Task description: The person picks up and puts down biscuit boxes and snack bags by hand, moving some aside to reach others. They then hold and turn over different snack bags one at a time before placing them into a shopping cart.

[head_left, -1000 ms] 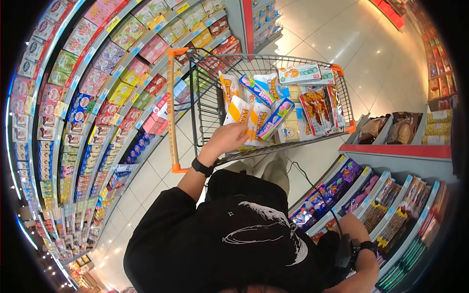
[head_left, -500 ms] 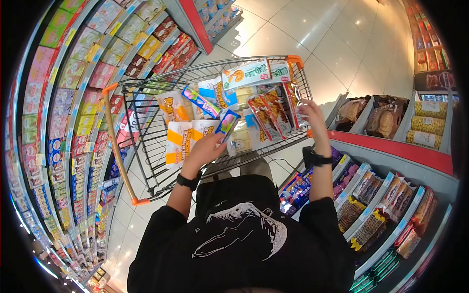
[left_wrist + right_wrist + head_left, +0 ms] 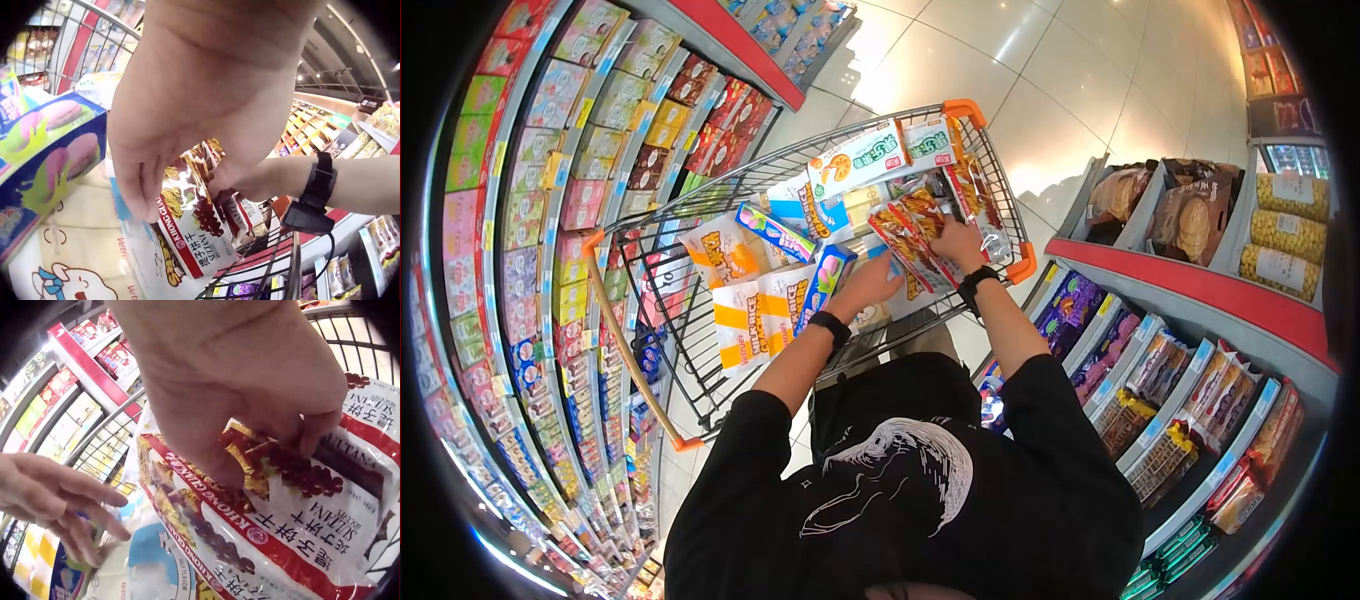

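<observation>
My right hand (image 3: 958,243) reaches into the shopping cart and pinches a glossy pack of sultana biscuits (image 3: 300,525), thumb on one side and fingers on the other. More of these red-and-white packs lie tightly against it. Beside them, the left hand (image 3: 870,285) hovers with loose fingers (image 3: 69,487), nothing between them. Under and near it are a blue box with macaron pictures (image 3: 53,156), a cream pack with a cartoon figure (image 3: 69,250) and a blue-and-white cracker bag. Milk rice cracker bags (image 3: 755,315) fill the handle end of the cart (image 3: 660,335).
White-and-green biscuit boxes (image 3: 860,160) lie along the cart's far side. Tall shelves of boxed snacks (image 3: 550,220) stand on the left. A red-edged display (image 3: 1200,300) with bagged biscuits and candy bars is close on the right. Tiled floor (image 3: 960,60) stretches ahead.
The right hand has come up from the right-hand shelf and into the cart, onto the sultana packs. The left hand has left the macaron box and moved right. The cart appears further left and more turned.
</observation>
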`<action>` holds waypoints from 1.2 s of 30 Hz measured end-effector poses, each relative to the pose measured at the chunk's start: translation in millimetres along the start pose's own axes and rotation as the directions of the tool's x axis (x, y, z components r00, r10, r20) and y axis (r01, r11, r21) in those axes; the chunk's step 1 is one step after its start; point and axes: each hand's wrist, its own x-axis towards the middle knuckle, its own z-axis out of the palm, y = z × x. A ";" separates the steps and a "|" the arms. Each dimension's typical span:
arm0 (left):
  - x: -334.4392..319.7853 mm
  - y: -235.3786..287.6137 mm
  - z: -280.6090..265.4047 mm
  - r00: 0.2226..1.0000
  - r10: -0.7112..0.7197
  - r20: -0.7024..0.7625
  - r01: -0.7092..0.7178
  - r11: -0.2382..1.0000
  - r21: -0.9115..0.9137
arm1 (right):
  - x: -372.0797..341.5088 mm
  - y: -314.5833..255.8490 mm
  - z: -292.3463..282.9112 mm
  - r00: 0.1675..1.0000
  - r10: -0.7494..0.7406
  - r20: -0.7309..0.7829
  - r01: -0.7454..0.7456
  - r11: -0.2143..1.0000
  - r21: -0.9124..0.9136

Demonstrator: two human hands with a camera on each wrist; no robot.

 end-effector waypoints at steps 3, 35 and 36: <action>17.0 -8.4 5.8 0.991 -0.129 0.026 0.131 0.957 -0.259 | -16.2 -9.6 -2.2 0.995 -0.024 -0.095 0.026 0.999 0.024; -20.9 11.5 -62.7 0.902 0.041 -0.430 -0.208 0.915 -0.347 | -57.1 -36.6 -38.5 0.960 -0.228 -0.163 0.268 0.577 0.771; -23.2 9.0 -66.8 0.897 0.062 -0.438 -0.239 0.901 -0.362 | -60.2 -40.5 -44.1 0.961 -0.240 -0.138 0.246 0.513 0.823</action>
